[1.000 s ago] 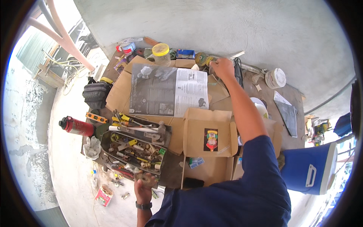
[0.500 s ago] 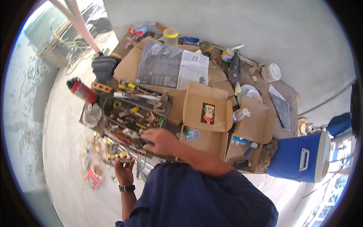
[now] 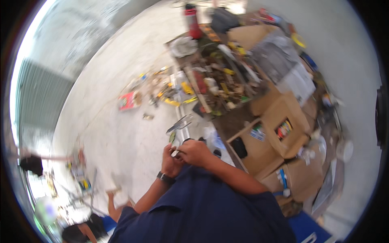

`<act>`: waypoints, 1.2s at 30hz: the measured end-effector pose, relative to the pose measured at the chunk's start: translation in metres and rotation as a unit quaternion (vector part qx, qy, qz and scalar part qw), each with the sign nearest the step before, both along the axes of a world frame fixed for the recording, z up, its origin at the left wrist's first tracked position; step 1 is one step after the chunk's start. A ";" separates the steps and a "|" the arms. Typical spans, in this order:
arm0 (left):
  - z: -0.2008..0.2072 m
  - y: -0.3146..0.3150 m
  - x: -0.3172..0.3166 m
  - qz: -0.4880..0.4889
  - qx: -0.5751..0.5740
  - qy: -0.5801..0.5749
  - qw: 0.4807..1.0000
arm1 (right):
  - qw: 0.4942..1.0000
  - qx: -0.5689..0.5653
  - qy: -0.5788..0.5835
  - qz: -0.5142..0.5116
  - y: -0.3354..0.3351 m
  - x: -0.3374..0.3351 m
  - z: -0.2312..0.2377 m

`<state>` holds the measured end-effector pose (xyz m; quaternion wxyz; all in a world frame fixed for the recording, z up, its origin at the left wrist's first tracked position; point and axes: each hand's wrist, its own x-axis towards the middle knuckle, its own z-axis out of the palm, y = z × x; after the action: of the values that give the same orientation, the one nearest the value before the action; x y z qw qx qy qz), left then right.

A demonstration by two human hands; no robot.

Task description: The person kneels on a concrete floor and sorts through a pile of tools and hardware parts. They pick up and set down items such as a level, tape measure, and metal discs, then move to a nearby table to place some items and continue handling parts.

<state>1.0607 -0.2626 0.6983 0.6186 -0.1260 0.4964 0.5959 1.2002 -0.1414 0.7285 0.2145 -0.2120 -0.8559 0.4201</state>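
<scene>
My left hand (image 3: 171, 163), with a dark watch on its wrist, is closed in front of my waist. My right hand (image 3: 197, 153) meets it there, fingers bent inward. Between their fingertips shows a small pale piece (image 3: 175, 153) with a dark edge, too small and blurred to name. Both hands are apart from the workbench, over the floor at its near side. A toolbox tray (image 3: 207, 108) full of mixed hand tools and small parts sits on the bench beyond my right hand.
Open cardboard boxes (image 3: 253, 156) line the bench at right, near a blue cooler (image 3: 308, 227). A red bottle (image 3: 193, 25) stands at its far end. Loose tools and a red packet (image 3: 129, 101) lie on the floor. Another person (image 3: 91, 229) is at lower left.
The view has swung left, so the bench now appears farther right. My right hand has left the toolbox and come to my left hand, which held a flat brownish piece before.
</scene>
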 end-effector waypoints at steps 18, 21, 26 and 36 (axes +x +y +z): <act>-0.022 -0.068 -0.214 0.086 0.002 -0.127 0.988 | 0.988 -0.097 -0.097 0.074 -0.026 -0.244 -0.054; -0.046 -0.092 -0.308 0.067 -0.075 -0.015 0.995 | 0.974 -0.154 -0.167 0.020 -0.014 -0.316 -0.121; -0.064 -0.186 -0.497 0.077 -0.109 0.051 0.990 | 0.943 -0.095 -0.259 -0.184 0.002 -0.394 -0.241; -0.055 -0.212 -0.713 0.065 -0.205 0.214 0.953 | 0.874 -0.264 -0.205 -0.352 0.042 -0.520 -0.290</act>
<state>0.3477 -0.4749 0.6431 0.4182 -0.1514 0.7194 0.5336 0.6803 -0.0997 0.4389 0.1040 -0.6297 -0.6066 0.4740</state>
